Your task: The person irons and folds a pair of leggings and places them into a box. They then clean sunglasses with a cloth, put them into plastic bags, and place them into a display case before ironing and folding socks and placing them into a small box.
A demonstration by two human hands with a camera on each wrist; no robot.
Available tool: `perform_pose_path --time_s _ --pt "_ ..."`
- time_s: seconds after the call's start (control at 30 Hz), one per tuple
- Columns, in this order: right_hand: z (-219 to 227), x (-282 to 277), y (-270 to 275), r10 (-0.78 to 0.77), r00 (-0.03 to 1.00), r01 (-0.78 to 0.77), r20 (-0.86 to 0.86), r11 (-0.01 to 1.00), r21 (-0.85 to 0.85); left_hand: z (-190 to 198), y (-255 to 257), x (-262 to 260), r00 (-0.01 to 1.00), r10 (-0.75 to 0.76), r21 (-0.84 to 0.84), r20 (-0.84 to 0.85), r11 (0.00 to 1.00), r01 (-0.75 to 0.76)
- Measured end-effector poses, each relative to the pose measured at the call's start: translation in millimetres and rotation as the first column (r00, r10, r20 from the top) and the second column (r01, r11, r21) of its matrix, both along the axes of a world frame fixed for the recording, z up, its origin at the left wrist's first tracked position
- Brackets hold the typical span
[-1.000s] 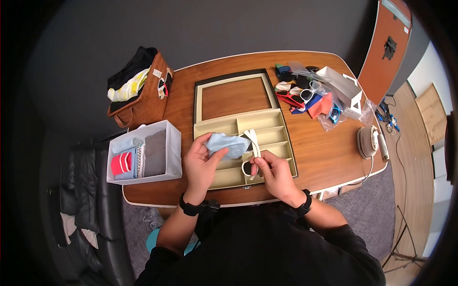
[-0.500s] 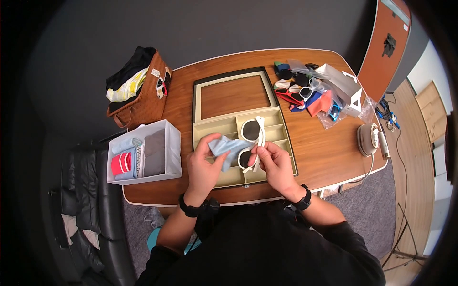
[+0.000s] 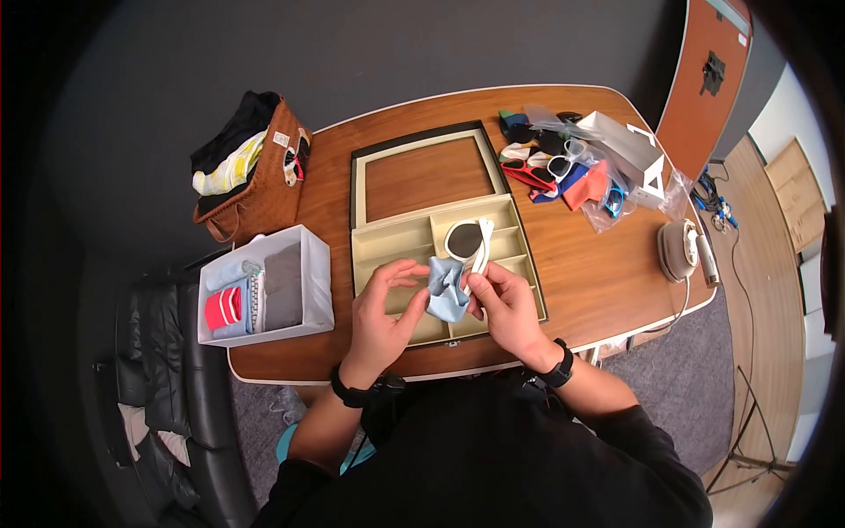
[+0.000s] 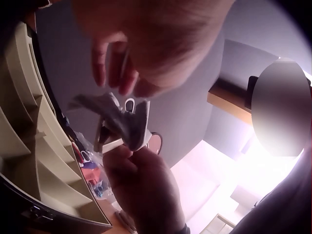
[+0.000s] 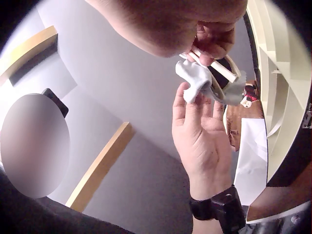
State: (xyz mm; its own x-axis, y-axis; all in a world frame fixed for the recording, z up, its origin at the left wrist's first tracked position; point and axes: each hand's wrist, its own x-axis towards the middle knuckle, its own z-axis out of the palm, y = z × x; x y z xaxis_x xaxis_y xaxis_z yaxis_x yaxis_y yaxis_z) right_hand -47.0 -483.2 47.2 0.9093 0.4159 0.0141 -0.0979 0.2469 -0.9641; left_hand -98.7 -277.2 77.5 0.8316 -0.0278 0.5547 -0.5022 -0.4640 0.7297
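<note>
My right hand (image 3: 510, 310) pinches a pair of white-framed sunglasses (image 3: 464, 240) with dark lenses, its temples folded. A crumpled light-blue cloth (image 3: 447, 301) drapes over the lower lens and hides it in the head view. Left of the cloth, my left hand (image 3: 380, 312) has its fingers extended and spread, the thumb right at the cloth's edge. In the right wrist view its straight fingertips (image 5: 182, 92) reach up to the cloth (image 5: 194, 78). Beneath both hands lies an open display case (image 3: 387, 236) with cream compartments and a windowed lid (image 3: 359, 189) folded back.
At the right back lie several sunglasses (image 3: 560, 167), pouches, plastic bags and a white carton (image 3: 620, 145). A garment steamer (image 3: 676, 251) stands near the right edge. On the left are a white bin (image 3: 317, 282) of folded cloths and a brown basket (image 3: 273, 176) of clothes.
The left fingers, which pinched the cloth, have spread off it. The cloth has shifted right onto the lower lens. The sunglasses have turned, bringing the upper lens into view.
</note>
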Motion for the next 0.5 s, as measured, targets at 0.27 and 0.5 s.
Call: perform_pose_path --time_s 0.27,0.5 --pt "18 -11 4 0.039 0.988 -0.022 0.152 0.993 -0.115 -26 -6 -1 0.891 -0.087 -0.294 -0.445 0.954 -0.054" --pt "15 -16 9 -0.121 0.835 0.288 0.537 0.928 -0.238 -31 -14 5 0.903 -0.021 -0.393 -0.429 0.904 -0.166"
